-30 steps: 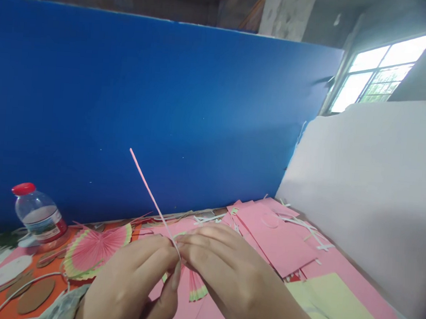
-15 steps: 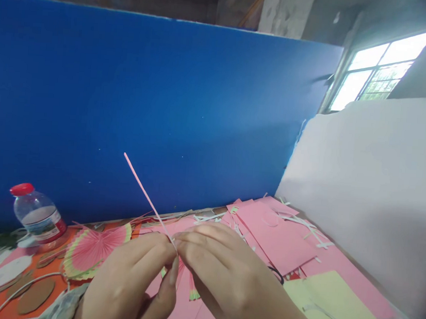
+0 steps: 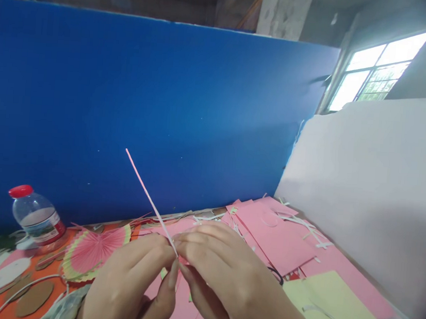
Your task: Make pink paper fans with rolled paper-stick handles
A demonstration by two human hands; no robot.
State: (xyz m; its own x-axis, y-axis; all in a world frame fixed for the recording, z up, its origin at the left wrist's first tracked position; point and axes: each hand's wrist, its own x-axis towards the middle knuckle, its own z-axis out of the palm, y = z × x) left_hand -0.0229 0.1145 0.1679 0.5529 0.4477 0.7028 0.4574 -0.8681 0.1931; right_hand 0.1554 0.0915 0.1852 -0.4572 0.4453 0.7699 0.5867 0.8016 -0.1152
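Observation:
A thin pink strip [image 3: 147,194] slants up and to the left from between my fingertips. My left hand [image 3: 131,278] pinches its lower end between thumb and index finger. Pressed against the same spot, my right hand [image 3: 223,272] has its fingers closed on the strip's base. Pink paper with small green edges shows partly beneath the hands; most of it is hidden. To the left of my left hand lies a pleated pink paper fan [image 3: 95,251] with a yellow-green border.
A red-capped bottle [image 3: 39,218] stands at the left, near brown cardboard discs [image 3: 35,298] and a white cord. Pink sheets [image 3: 276,237], paper scraps and a pale green sheet [image 3: 327,303] lie right. Blue [image 3: 147,101] and white [image 3: 372,180] panels rise behind.
The pink strip has tilted slightly and its tip sits a little higher. My right thumb has shifted slightly, and less of the green-edged paper beneath the hands shows.

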